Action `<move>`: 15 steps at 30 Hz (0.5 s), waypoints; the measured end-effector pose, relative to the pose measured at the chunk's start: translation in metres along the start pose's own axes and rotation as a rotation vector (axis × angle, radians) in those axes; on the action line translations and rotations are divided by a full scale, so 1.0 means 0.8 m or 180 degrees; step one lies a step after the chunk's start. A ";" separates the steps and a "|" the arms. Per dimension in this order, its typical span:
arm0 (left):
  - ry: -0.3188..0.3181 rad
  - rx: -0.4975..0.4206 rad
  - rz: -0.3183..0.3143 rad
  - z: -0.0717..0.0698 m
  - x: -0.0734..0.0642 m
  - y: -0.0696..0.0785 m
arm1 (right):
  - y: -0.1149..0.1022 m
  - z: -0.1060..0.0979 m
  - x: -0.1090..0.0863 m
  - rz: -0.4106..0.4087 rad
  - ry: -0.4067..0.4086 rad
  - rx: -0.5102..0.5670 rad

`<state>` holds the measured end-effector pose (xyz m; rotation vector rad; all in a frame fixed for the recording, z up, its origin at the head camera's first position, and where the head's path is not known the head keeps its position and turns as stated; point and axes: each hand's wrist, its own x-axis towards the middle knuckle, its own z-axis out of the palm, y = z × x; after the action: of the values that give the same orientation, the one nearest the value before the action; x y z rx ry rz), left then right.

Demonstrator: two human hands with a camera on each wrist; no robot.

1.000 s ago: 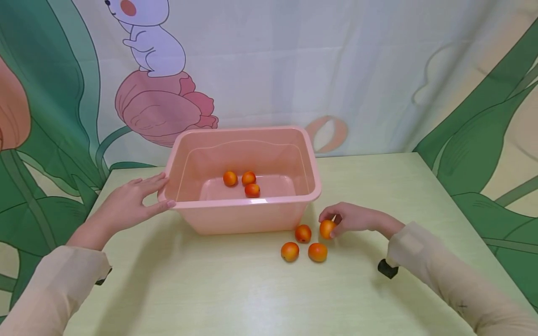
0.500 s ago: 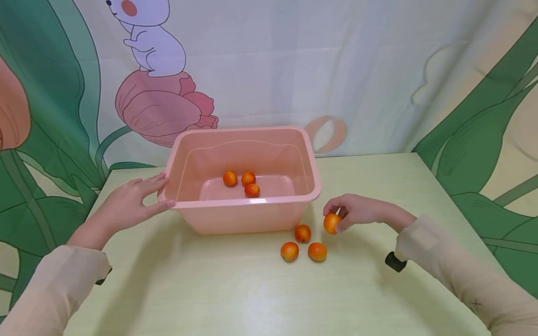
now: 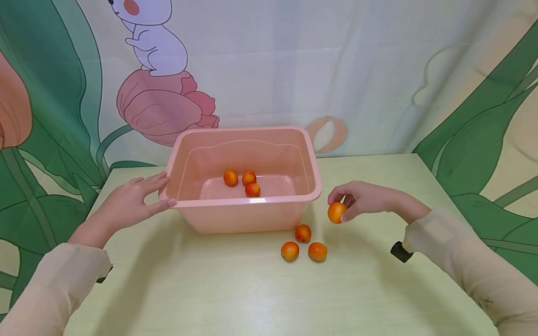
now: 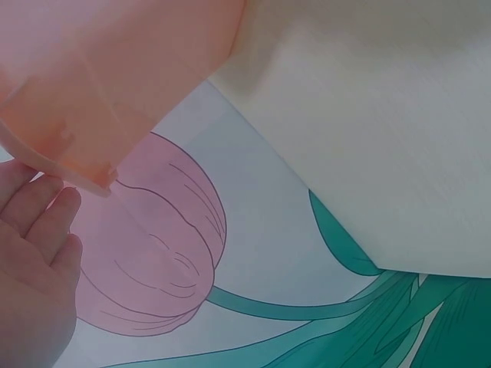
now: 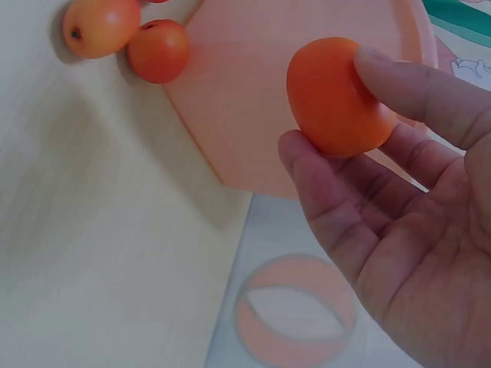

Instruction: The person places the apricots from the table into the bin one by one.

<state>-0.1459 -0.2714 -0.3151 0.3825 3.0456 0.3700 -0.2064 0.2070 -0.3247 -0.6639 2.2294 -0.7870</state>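
Note:
In the head view my right hand (image 3: 362,199) pinches a smooth orange tomato (image 3: 336,212) between thumb and fingers. It is raised above the table, just right of a pink plastic tub (image 3: 239,217). The right wrist view shows the held tomato (image 5: 334,96) in front of the tub's wall. My left hand (image 3: 126,204) rests on the tub's left front corner, fingers and thumb extended along the rim. Three tomatoes lie inside the tub, one of them a redder tomato (image 3: 252,190). On the table by its right front corner are three more, including a front tomato (image 3: 290,251).
The tub stands on a pale wooden table (image 3: 235,294), near its back edge. Behind hangs a printed curtain (image 3: 378,84) with a white animal, flowers and leaves. A small black device (image 3: 401,252) is worn at the right sleeve's cuff.
My right hand has lifted the tomato off the table and carried it slightly up and right, away from the other three. The left hand and the tub have stayed in place.

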 end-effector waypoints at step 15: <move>-0.0074 -0.0007 -0.0029 -0.002 -0.001 0.001 | -0.034 -0.029 -0.013 -0.0244 0.0180 -0.0100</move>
<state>-0.1451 -0.2712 -0.3134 0.3699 3.0231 0.3656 -0.2102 0.2028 -0.2883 -0.7545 2.2829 -0.8194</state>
